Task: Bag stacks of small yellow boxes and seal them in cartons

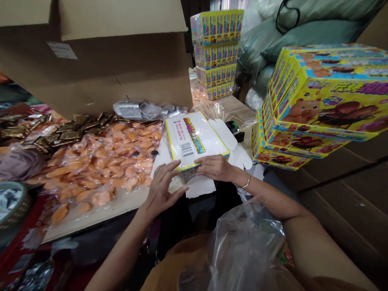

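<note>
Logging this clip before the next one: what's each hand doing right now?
Left hand: open, thumb apart from fingers, beside the box.
Right hand: on the box's near edge; grip can't be told.

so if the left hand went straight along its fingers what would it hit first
Likely the barcoded cardboard box, near edge first; the left hand may already touch it, though depth is unclear.

Right wrist [239,178] wears a thin bracelet [248,180]: narrow, pale metallic, slight shine; finer detail too small to read. Right hand [214,166], beyond bracelet, bare. Right forearm [277,199], behind bracelet, bare to elbow. Left hand [163,184] and left forearm [127,238], left of bracelet, also bare. Orange-brown garment [169,262] below bracelet, cloth blurred.
</note>
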Motion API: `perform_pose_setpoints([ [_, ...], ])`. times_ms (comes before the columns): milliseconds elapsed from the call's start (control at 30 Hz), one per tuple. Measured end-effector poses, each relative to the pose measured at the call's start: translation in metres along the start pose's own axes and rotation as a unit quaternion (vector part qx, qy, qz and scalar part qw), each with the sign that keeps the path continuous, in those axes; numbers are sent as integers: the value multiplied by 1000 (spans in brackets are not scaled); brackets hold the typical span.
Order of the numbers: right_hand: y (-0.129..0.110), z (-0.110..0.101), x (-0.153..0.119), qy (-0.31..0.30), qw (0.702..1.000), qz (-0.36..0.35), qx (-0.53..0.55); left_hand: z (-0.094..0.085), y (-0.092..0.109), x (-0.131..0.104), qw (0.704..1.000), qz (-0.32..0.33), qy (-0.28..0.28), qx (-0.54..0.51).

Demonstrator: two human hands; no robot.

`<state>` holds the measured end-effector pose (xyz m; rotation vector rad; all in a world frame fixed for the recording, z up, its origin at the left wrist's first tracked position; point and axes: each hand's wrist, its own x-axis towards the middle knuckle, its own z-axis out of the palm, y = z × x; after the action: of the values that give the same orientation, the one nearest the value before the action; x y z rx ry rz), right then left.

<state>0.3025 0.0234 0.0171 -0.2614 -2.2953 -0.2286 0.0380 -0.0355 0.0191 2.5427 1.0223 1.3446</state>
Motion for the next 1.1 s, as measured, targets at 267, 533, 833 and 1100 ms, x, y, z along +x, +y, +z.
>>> perform_pose_setpoints([
  [267,-1,-2,2,-60,993,81,55,7,24,18,993,-9,-6,116],
  [533,4,-8,9,-78,975,147,147,31,31,22,958,75,-92,260],
  [833,10,-19,17,-99,960,141,220,26,22,18,975,49,-94,195],
  [1100,9,-6,10,-92,990,74,70,38,8,13,958,134,-6,255],
])
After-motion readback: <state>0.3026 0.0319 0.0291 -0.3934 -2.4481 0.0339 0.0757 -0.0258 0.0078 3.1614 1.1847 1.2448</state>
